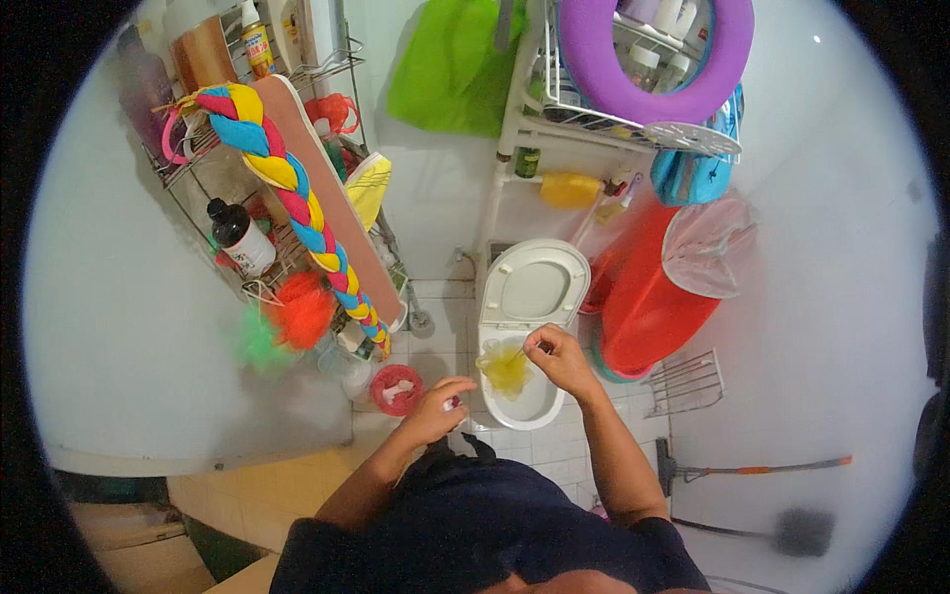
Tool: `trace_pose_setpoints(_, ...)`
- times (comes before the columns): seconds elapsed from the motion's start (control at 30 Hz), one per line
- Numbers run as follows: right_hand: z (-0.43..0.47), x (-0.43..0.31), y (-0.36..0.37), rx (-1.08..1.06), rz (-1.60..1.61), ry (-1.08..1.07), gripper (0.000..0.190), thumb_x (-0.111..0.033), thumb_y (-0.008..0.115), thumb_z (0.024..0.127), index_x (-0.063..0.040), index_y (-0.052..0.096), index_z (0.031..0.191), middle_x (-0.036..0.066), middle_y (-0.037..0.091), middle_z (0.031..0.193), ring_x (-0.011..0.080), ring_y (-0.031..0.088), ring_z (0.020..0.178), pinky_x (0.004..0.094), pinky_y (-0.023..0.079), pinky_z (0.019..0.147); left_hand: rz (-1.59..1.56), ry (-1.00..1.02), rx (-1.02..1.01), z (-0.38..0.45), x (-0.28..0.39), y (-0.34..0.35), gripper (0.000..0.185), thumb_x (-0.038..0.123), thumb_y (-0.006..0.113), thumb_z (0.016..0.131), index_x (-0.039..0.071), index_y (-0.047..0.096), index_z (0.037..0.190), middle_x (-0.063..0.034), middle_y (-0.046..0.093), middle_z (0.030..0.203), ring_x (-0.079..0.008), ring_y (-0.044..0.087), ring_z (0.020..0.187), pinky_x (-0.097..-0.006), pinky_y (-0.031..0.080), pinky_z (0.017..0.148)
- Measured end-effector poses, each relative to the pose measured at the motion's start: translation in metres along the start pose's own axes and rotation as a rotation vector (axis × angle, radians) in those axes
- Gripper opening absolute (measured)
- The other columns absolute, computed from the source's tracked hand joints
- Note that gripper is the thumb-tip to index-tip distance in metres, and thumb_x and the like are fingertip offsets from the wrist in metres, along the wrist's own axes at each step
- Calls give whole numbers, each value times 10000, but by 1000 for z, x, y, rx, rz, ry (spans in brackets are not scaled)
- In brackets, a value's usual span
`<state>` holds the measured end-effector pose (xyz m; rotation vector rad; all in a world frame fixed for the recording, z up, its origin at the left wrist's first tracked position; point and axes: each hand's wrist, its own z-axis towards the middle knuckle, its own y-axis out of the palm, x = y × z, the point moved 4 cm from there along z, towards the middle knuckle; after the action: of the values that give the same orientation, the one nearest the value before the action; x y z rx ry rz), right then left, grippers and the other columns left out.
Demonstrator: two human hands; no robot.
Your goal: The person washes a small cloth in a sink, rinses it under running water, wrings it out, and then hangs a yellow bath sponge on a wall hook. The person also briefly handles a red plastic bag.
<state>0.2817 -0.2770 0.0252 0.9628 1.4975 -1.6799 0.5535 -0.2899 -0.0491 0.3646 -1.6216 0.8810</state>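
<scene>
My right hand (558, 358) is above the bowl of a white toilet (528, 417), thumb and fingers pinched on the thin cord of a yellow mesh bath pouf (506, 369). The pouf hangs over the bowl's left side. The toilet lid and seat (536, 282) are raised. My left hand (436, 410) is to the left of the bowl, its fingers curled about a small white and dark red object (451, 403), mostly hidden by the hand. Left of that hand, a pink-red waste bin (397, 390) on the floor has crumpled white paper inside.
On the left stands a wire shelf rack (200, 200) with bottles, an ironing board (326, 200) and a braided cloth strip (300, 208). On the right are a red tub (646, 304), a wire rack (686, 382) and a broom (742, 470). A purple ring (683, 104) hangs above.
</scene>
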Motion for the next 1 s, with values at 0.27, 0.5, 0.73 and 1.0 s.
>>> trace_pose_setpoints(0.27, 44, 11, -20, 201, -159, 28, 119, -132, 719, 893, -20, 721, 930, 88, 703, 891, 177, 666, 765, 310, 535, 707, 8, -118, 20, -21, -27, -42, 440, 106, 670, 861, 30, 640, 1293, -165, 622, 1308, -292, 616, 1181, -366, 486, 1002)
trace_pose_setpoints(0.5, 94, -17, -43, 276, -339, -25, 121, -116, 730, 860, -17, 736, 930, 122, 716, 853, 216, 683, 722, 341, 551, 692, -79, -224, 76, -40, -89, -62, 433, 92, 679, 858, 32, 653, 1286, -125, 674, 1071, -199, 639, 853, -329, 520, 774)
trace_pose_setpoints(0.73, 147, -111, -76, 307, -625, -147, 143, -186, 699, 869, -62, 737, 930, 164, 733, 868, 330, 720, 766, 424, 565, 707, -219, -374, 70, -50, -94, -88, 422, 84, 670, 871, 30, 655, 1289, -66, 655, 950, -122, 621, 726, -282, 506, 650)
trace_pose_setpoints(1.0, 199, -194, -114, 419, -741, -275, 137, -173, 697, 863, -50, 711, 921, 165, 719, 879, 357, 705, 797, 437, 553, 711, -250, -295, 130, -47, -171, -77, 421, 55, 678, 858, 6, 648, 1275, -128, 684, 1181, -188, 674, 982, -315, 527, 885)
